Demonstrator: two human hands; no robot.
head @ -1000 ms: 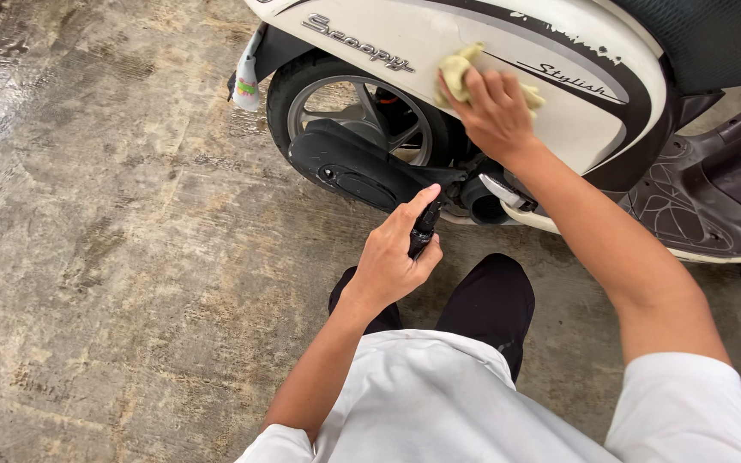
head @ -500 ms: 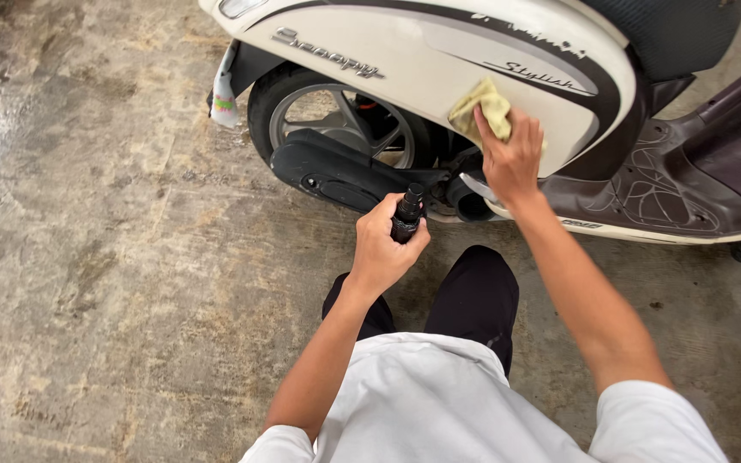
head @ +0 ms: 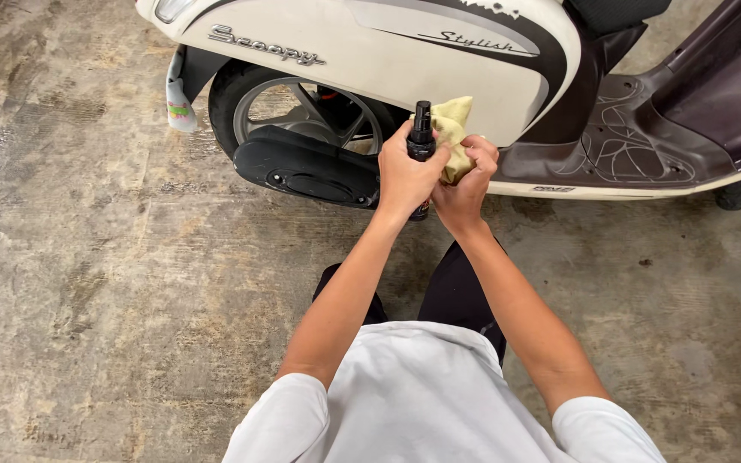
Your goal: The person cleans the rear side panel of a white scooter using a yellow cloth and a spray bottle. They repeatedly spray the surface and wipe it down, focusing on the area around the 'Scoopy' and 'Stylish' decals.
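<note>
My left hand (head: 406, 176) grips a small black spray bottle (head: 422, 135), nozzle up, in front of the scooter's side. Right beside it, my right hand (head: 467, 182) holds a bunched yellow cloth (head: 452, 129), which touches the bottle's top. Both hands hover close together just off the cream side panel (head: 439, 64) of the scooter, above the concrete floor.
The cream and dark brown scooter stands across the top, with its rear wheel (head: 302, 111) and black engine cover (head: 306, 167) left of my hands, and the brown footboard (head: 619, 141) to the right. Stained concrete floor (head: 87, 283) stretches to the left and below.
My right hand came off the side panel with the cloth and moved down to the bottle. My left hand lifted the bottle up to meet it.
</note>
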